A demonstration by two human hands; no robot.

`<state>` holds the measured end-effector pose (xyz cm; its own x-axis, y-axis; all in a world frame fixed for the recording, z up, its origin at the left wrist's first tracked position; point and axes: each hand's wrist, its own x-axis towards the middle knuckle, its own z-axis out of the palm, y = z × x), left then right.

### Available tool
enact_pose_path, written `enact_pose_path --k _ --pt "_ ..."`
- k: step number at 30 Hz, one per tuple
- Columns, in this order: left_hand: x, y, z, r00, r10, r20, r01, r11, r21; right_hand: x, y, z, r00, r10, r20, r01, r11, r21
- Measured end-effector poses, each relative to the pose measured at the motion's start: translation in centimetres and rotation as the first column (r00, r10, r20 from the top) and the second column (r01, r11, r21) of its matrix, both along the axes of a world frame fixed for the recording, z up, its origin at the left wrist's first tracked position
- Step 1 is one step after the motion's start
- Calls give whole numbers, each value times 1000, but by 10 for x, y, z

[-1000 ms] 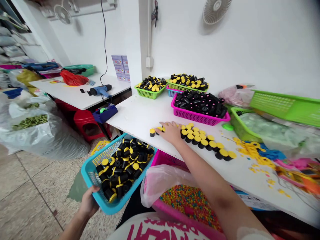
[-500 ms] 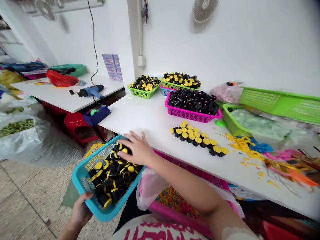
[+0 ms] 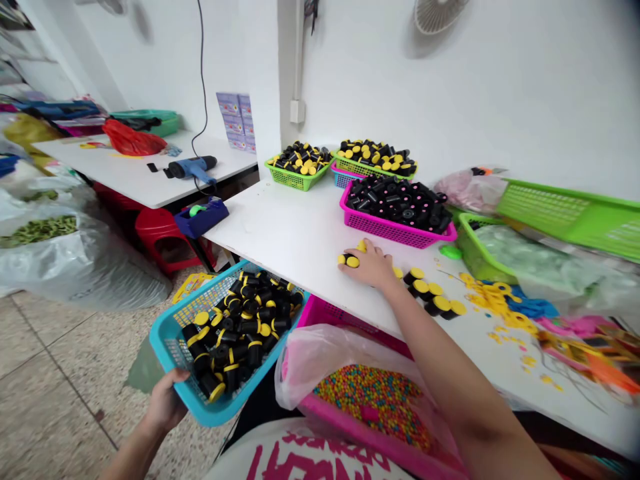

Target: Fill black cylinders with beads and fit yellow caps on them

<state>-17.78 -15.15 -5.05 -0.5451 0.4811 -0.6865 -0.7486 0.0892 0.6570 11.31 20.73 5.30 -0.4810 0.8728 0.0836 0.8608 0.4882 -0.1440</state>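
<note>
My left hand grips the near rim of a turquoise basket held below the table edge; it is full of black cylinders with yellow caps. My right hand lies on the white table, fingers curled over a cluster of the same yellow-capped black pieces; one piece shows at its fingertips.
A pink basket of black cylinders and two green baskets of capped ones stand at the back. Yellow rings lie to the right. A pink tub of coloured beads in a bag sits on my lap.
My right hand has left the turquoise basket and gone back onto the table, covering the left end of the row of capped pieces. The basket stays held.
</note>
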Motion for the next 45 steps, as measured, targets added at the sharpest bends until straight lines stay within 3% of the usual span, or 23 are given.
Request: enact_pose_path --k 4,8,13,15,17,19,21,23,24,26,28,31,33,36,39,42,45 --pt "2 -1 -2 1000 8 1 -8 999 34 -34 -19 1 978 197 -62 -199 980 -21" --pt "3 -2 -4 1000 0 2 0 997 73 -83 -54 0 882 432 -190 -436 899 21" --pt "4 -1 -3 1000 -7 0 7 998 63 -144 -121 -13 680 703 -208 -696 708 120" --pt "3 -1 -3 1000 -3 -17 4 998 61 -155 -142 -18 584 792 -180 -780 608 147" --pt "3 0 -3 1000 0 -26 2 998 63 -154 -151 -17 536 826 -178 -805 563 188" --pt "2 1 -3 1000 -4 -29 6 998 63 -136 -145 -7 589 784 -198 -749 621 232" --pt "1 1 -3 999 -7 -37 10 998 64 -100 -125 8 743 634 -214 -584 771 255" --pt "1 0 -3 999 -10 -44 12 998 61 -48 -97 21 918 345 -198 -287 919 269" --pt "0 0 -3 999 -8 -48 10 998 56 -18 -83 25 969 170 -181 -118 956 269" --pt "0 -1 -2 999 -5 -51 7 999 45 43 -61 24 979 -140 -148 176 948 267" --pt "0 0 0 999 0 -51 2 999 35 97 -48 15 936 -337 -100 351 906 238" --pt "1 3 6 998 11 -55 -10 1000 17 146 -44 -6 926 -369 -73 376 913 154" --pt "2 5 9 998 12 -62 -12 1000 8 155 -43 -16 947 -296 -125 312 939 143" --pt "2 6 9 997 -8 -72 9 1000 2 143 -39 -20 962 -198 -190 229 961 156" --pt "0 5 5 996 -19 -84 20 1000 13 115 -33 -11 975 -186 -118 205 963 176" --pt "-1 4 2 997 -9 -74 10 1000 12 80 -29 5 982 -167 -87 186 934 306" --pt "-1 4 2 997 -6 -72 7 1000 21 45 -25 14 1000 -26 -4 26 957 289"
